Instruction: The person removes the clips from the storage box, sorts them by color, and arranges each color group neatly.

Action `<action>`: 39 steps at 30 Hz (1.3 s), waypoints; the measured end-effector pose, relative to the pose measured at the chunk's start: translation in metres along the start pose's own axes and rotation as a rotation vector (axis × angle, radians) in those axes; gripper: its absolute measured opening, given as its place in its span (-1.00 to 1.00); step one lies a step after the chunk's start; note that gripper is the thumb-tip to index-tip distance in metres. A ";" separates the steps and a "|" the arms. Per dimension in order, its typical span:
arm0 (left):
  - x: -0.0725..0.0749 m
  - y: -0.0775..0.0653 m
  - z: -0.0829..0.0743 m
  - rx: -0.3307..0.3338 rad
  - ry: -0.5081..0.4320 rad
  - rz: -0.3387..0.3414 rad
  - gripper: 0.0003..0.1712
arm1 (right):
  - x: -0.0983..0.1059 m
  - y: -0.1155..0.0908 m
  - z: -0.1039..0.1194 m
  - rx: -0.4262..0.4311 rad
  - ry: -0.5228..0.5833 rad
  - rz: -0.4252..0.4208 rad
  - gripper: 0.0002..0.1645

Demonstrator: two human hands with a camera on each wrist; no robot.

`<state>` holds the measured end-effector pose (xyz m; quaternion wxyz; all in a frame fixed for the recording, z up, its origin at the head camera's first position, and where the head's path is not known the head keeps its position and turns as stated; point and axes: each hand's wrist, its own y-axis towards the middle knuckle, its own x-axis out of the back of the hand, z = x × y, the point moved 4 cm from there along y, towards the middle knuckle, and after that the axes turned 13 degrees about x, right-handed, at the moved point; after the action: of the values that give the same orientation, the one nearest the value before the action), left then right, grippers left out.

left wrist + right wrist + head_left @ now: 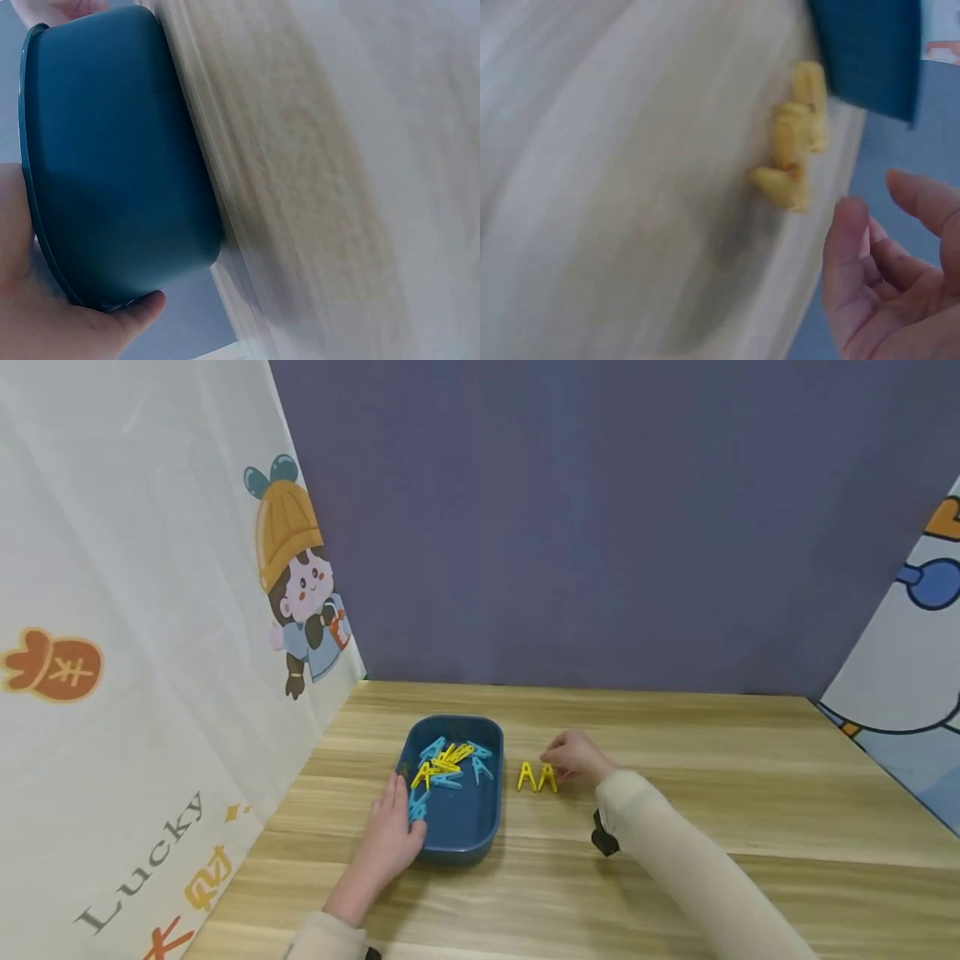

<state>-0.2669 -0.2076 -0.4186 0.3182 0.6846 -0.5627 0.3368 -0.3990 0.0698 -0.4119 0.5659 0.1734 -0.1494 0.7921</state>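
In the head view, a dark blue plastic box holds several yellow clothespins and light blue clothespins. My left hand grips the box at its near left corner, thumb at the rim and fingers along the left side. To the right of the box, two yellow clothespins stand side by side on their legs, forming A shapes. My right hand is just behind the right-hand one. In the right wrist view, its thumb and fingers are apart with nothing between them, close to the blurred yellow clothespins.
Everything stands on a wood-grain table. A dark purple-grey panel rises along its back edge. A white printed sheet hangs on the left, and another printed panel is on the right.
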 end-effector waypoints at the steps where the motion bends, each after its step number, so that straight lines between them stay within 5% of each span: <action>1: 0.000 0.000 0.000 -0.003 0.000 -0.001 -0.19 | -0.001 0.000 -0.005 -0.009 -0.002 -0.002 -0.78; 6: -0.001 -0.001 -0.002 -0.011 -0.016 -0.006 -0.20 | -0.006 -0.002 -0.019 -0.036 -0.055 -0.014 -0.71; 19: -0.001 0.000 -0.001 -0.005 -0.015 -0.007 -0.20 | -0.003 -0.002 -0.016 -0.056 -0.103 -0.024 -0.63; 26: -0.002 0.001 0.001 -0.017 -0.002 -0.027 -0.20 | 0.002 0.002 0.000 -0.017 0.027 -0.011 -0.55; 39: -0.002 0.000 0.001 -0.017 -0.004 -0.024 -0.20 | -0.008 0.011 0.044 0.084 -0.039 0.047 -0.52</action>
<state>-0.2670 -0.2069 -0.4208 0.3269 0.6891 -0.5582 0.3267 -0.4020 0.0405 -0.3762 0.5364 0.2091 -0.1310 0.8071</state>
